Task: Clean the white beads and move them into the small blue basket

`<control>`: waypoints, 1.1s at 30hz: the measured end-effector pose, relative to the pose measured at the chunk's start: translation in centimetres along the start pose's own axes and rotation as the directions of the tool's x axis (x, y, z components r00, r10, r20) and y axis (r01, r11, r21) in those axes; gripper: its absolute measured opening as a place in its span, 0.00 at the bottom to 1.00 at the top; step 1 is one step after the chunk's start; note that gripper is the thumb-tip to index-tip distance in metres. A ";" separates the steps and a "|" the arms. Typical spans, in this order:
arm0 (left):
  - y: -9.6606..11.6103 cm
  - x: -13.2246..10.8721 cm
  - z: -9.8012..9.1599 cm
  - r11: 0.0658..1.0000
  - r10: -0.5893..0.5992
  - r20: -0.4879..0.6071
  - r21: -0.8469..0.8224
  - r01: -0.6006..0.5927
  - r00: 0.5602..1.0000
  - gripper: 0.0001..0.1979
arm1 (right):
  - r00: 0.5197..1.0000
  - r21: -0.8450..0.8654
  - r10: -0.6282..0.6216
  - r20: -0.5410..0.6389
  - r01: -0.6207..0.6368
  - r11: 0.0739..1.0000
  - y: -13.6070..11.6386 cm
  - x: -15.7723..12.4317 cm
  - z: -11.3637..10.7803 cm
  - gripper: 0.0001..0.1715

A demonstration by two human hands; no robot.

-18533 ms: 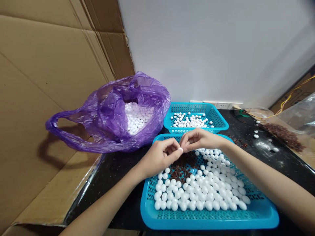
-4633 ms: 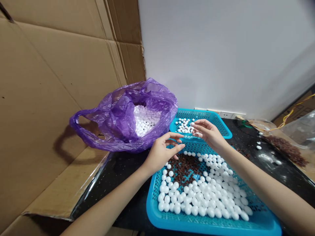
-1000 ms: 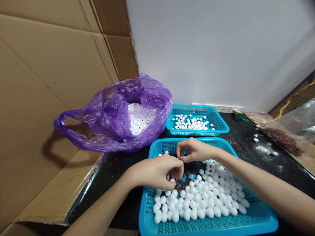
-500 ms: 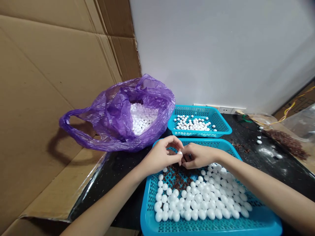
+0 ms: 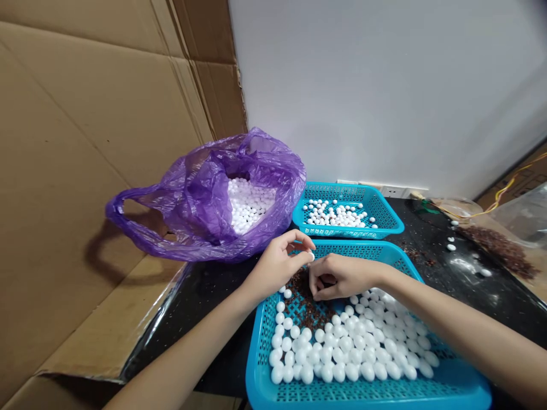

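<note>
My left hand [image 5: 287, 259], above the far left of the front blue basket [image 5: 260, 364], pinches a small white ball [image 5: 311, 256] between thumb and fingertips. My right hand [image 5: 342, 276] is closed, fingertips pressed together, just above the dark reddish-brown bits [image 5: 314, 316] lying in the basket. Anything between those fingertips is too small or too hidden to make out. White egg-like balls [image 5: 350, 347] fill the near and right parts of the same basket, most of them touching.
A purple plastic bag [image 5: 200, 210] of white balls lies open at the left, beside cardboard [image 5: 85, 171]. Behind is a smaller blue basket [image 5: 387, 213] with more balls. Brown bits [image 5: 499, 247] and a few stray balls [image 5: 485, 273] lie on the black tabletop at right.
My left hand has lifted slightly up and away from the right with the white ball. My right hand has dipped a little lower toward the brown bits.
</note>
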State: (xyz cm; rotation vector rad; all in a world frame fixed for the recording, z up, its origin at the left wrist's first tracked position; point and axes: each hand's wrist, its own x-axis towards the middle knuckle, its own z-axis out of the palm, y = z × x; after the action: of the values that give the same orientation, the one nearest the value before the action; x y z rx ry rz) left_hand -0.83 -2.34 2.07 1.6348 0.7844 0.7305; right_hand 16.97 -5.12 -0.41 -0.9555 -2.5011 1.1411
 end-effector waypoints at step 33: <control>0.2 0.2 0.0 0.934 -0.142 -0.144 -0.347 0.085 0.979 0.09 | 0.917 0.651 0.151 -0.369 0.140 0.746 -0.1 -0.3 -1.5 0.11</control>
State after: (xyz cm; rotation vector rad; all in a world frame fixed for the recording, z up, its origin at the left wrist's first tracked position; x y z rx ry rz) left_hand -0.67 -2.26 2.27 1.2182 0.8147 0.8758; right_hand 17.81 -4.49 0.64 -0.8579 -1.5608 1.5047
